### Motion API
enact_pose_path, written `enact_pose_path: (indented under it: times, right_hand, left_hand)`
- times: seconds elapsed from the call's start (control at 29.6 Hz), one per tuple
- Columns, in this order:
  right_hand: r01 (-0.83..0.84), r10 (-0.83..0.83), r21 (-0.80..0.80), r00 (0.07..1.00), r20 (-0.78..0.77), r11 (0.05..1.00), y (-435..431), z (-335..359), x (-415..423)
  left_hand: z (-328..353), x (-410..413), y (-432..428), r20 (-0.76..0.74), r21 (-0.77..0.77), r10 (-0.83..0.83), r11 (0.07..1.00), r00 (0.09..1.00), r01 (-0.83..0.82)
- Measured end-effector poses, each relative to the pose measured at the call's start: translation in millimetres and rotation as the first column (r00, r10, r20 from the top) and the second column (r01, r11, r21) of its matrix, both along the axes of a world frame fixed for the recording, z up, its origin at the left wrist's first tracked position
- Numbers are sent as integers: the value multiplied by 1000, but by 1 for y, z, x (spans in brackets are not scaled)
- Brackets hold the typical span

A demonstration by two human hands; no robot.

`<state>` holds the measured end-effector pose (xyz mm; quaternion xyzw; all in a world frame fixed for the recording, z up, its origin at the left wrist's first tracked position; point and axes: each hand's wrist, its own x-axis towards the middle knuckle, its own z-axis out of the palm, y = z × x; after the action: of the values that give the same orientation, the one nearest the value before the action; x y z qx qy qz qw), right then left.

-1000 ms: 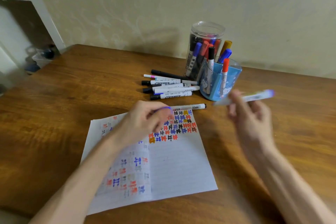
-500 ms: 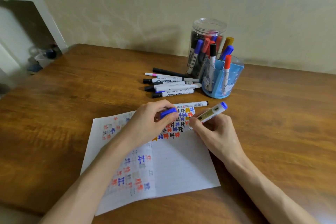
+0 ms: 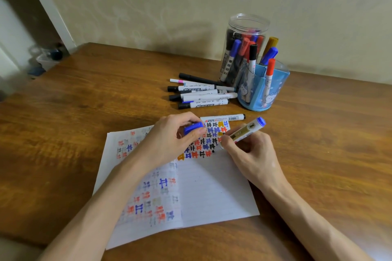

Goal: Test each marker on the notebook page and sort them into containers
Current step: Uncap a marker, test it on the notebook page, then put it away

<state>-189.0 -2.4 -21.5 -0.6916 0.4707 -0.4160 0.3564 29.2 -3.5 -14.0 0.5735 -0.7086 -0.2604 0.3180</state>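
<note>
Your right hand point(image 3: 252, 154) pinches the marker point(image 3: 246, 131) near its nib, which is down on the notebook page point(image 3: 212, 186). Long axis: nib low-left, blue tail up-right, toward the blue holder point(image 3: 277, 82). Your left hand point(image 3: 171, 135) pinches the blue cap point(image 3: 193, 127), just left of the nib. Recapping is likely next; the right hand is nearer the holder.

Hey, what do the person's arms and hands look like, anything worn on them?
The left forearm and right forearm are bare, no sleeves in view. The left grip and right grip are bare hands: no gloves, rings, watch or bracelet visible.
</note>
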Motion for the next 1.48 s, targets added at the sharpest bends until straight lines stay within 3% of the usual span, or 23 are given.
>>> enact_pose_path:
  times: [0.67, 0.88, 1.11, 1.35, 1.48]
  right_hand:
    - [6, -10, -77, 998, -54, 997, 0, -4, 1]
    - [29, -29, -56, 1000, 10, 998, -1, -8, -3]
    - [-40, 37, -50, 998, -50, 998, -1, -4, 0]
    - [24, -23, -23, 999, 23, 999, 0, -4, 1]
    - [4, -6, -46, 999, -41, 999, 1, -4, -1]
  left_hand:
    - [-2, 0, 1, 15, -16, -4, 1000, 1000, 4]
    - [-1, -1, 3, 1, -19, -28, 999, 1000, 28]
    - [-1, 1, 3, -4, -53, -38, 998, 999, 37]
    - [-2, 3, 4, -36, -42, -44, 998, 998, 43]
    - [-1, 1, 3, -24, -65, -66, 996, 998, 64]
